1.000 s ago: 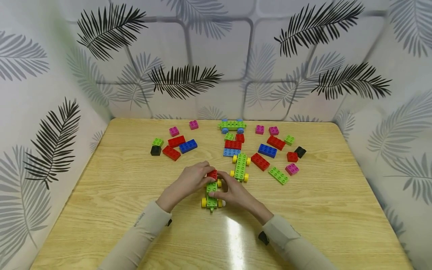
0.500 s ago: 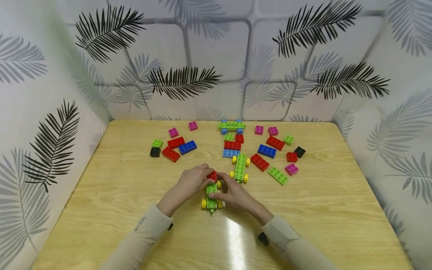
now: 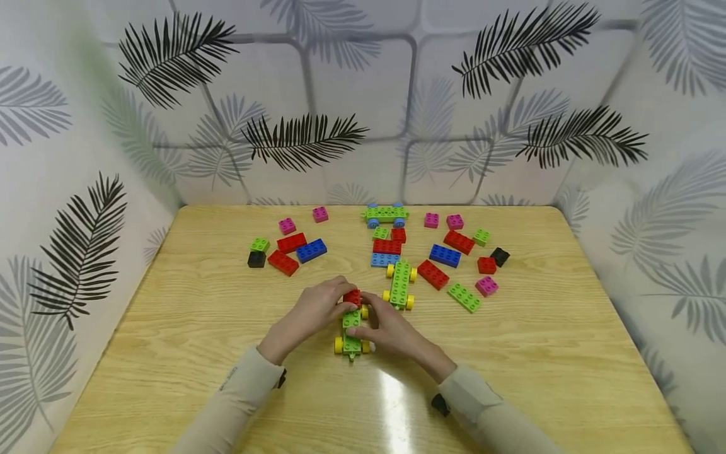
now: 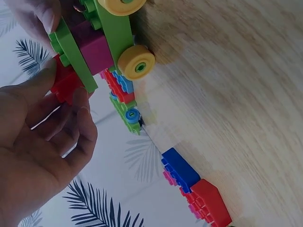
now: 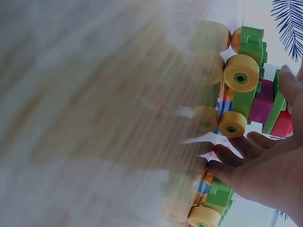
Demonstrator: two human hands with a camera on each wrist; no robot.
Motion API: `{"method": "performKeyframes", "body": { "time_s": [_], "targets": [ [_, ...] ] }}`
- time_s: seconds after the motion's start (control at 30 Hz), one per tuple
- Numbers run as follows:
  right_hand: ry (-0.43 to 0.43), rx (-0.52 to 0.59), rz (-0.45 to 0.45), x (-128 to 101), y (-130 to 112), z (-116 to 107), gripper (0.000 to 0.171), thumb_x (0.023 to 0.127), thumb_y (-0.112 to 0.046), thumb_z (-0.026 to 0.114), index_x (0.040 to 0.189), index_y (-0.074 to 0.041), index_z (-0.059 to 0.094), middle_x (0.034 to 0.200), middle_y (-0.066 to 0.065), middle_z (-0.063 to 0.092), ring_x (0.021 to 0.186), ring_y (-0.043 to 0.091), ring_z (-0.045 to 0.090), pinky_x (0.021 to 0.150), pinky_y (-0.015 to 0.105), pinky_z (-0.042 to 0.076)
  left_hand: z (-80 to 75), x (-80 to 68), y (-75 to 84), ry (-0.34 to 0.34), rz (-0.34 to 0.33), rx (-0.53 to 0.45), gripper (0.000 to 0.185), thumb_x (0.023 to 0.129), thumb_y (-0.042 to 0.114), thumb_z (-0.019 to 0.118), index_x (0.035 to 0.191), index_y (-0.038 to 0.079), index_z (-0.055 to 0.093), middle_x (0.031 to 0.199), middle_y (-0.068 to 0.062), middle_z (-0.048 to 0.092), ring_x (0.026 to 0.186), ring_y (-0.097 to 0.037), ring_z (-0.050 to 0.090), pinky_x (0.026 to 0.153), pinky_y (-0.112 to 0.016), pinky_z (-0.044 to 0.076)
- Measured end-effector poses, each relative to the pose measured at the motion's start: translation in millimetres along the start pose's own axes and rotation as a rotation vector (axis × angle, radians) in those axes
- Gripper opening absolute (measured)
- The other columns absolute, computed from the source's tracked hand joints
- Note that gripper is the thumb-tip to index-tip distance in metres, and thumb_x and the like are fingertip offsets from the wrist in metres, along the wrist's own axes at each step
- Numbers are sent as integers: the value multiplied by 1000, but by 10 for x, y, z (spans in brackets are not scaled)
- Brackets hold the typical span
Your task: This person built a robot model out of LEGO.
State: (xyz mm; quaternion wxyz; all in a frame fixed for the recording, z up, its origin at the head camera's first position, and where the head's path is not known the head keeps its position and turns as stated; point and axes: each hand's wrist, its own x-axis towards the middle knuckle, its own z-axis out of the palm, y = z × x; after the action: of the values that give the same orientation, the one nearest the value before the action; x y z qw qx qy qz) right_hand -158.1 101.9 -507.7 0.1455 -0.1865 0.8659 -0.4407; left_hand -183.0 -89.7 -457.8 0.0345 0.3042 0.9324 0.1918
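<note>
Just in front of me stands a toy car of building bricks, with a green base (image 3: pixel 351 348) on yellow wheels (image 4: pixel 136 62). A magenta brick (image 4: pixel 96 51) sits on the base, and a long green brick (image 4: pixel 73 56) lies across it. My left hand (image 3: pixel 313 310) pinches the red brick (image 3: pixel 351 297) at the far end of that green brick, on its upper side. From the right, my right hand (image 3: pixel 397 331) holds the car, its thumb over the green brick. In the right wrist view its other fingers (image 5: pixel 246 149) reach past the wheels near the table.
A second green wheeled base (image 3: pixel 400 285) stands right behind my right hand. Farther back is a green base (image 3: pixel 386 214) with blue wheels. Loose bricks lie on both sides, among them a blue brick (image 3: pixel 311 251) and a light green brick (image 3: pixel 464 297).
The head view has shifted slightly, so the whole scene sits a little lower and more to the left. Both hands keep their hold on the car and red brick.
</note>
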Motion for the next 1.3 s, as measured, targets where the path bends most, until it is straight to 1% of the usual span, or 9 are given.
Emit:
{"method": "performKeyframes", "body": {
  "time_s": [0.1,0.2,0.43,0.67,0.83,0.93,1.07,1.2,1.3],
  "targets": [
    [-1,-16,-4,-18,3,-8,84,87,-46,69,150,-9,28,153,12,32,140,29,30,112,48,26,-6,20,-52,3,10,16,35,92,28,65,119,5,65,104,-5,63,83,-16,60,68,-33,53],
    [-7,-29,-9,-39,17,-27,84,87,-42,70,150,-7,27,153,15,31,140,31,29,111,49,27,-15,38,-129,15,7,30,36,92,27,65,121,4,64,107,-6,63,90,-19,63,74,-35,54],
    [-16,-102,-37,-127,40,-70,73,90,-37,68,147,-7,35,150,15,34,138,33,32,110,50,29,-69,103,-279,9,-11,34,40,93,26,64,125,2,62,112,-10,63,95,-23,63,82,-36,53],
    [4,-165,-73,-222,5,-156,58,92,-36,65,139,-8,47,142,12,47,129,30,45,105,47,37,-131,191,-374,17,-18,26,43,94,28,62,128,2,60,115,-11,62,100,-24,62,84,-37,53],
    [26,-141,-67,-251,-1,-282,48,93,-34,64,132,-7,55,131,8,57,117,27,56,96,45,45,-145,277,-447,4,2,34,43,96,26,60,131,1,58,117,-14,61,104,-27,62,86,-38,52],
    [66,-142,-70,-242,13,-376,44,93,-32,65,127,-5,60,123,8,63,108,26,61,91,44,49,-155,329,-510,10,15,44,42,97,24,59,131,-1,57,118,-14,60,102,-27,62,85,-37,53],
    [174,-180,-59,-220,61,-515,38,92,-27,67,122,-5,64,114,8,66,101,24,63,86,42,51,-180,390,-598,12,3,54,43,97,24,58,132,-1,56,118,-14,60,99,-25,62,82,-35,53],
    [251,-241,-14,-191,136,-642,43,89,-24,71,125,-4,61,123,11,62,113,29,57,94,47,47,-214,444,-664,0,-6,51,44,97,25,59,132,-1,56,117,-14,59,99,-25,62,83,-36,52],
    [245,-290,37,-146,195,-712,56,87,-28,73,133,-3,54,135,15,53,125,34,47,102,52,39,-232,482,-703,3,-8,33,44,97,25,59,133,1,56,116,-14,60,97,-25,61,83,-37,52]
  ]
}}
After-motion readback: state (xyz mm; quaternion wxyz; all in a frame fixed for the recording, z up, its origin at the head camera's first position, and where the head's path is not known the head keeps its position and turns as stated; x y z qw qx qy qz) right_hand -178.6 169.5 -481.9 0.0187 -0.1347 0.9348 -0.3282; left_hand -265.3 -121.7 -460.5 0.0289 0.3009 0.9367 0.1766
